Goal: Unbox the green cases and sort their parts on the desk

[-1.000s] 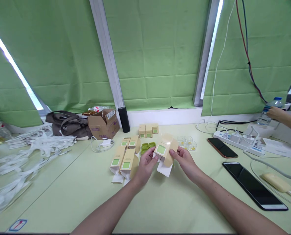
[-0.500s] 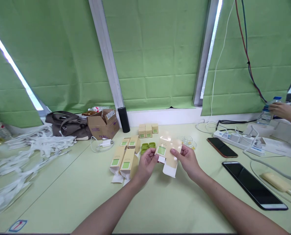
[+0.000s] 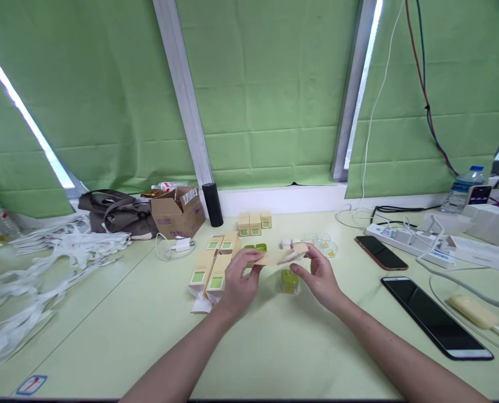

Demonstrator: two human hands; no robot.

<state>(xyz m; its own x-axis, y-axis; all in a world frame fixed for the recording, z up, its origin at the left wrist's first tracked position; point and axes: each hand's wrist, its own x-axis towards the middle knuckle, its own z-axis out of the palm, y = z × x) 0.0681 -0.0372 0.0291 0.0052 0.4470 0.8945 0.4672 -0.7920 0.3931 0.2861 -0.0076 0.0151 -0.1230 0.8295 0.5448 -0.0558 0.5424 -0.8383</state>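
Observation:
Both my hands hold a beige cardboard carton (image 3: 274, 257), tilted so that I see it nearly edge-on. The fingers of my left hand (image 3: 241, 275) pinch its left end. At its right end, my right hand (image 3: 320, 278) grips it by the fingers, with the thumb lower. Just under the carton stands a small clear jar with a green lid (image 3: 290, 281), close to my right thumb. Left of my left hand lie several beige boxes (image 3: 218, 266) with green window squares and open white flaps. Partly hidden behind my hands are green lids (image 3: 261, 247).
Small beige boxes (image 3: 255, 224) stand at the back, near a black cylinder (image 3: 213, 205) and a cardboard box (image 3: 177, 215). Clear containers (image 3: 322, 243) sit behind my right hand. Phones (image 3: 436, 318), a power strip (image 3: 409, 243) and cables lie right; white straps (image 3: 64, 268) spread left.
The carton has tipped from facing me to nearly edge-on, and the green-lidded jar beneath it has come into view. Another person's hand has left the water bottle at the right.

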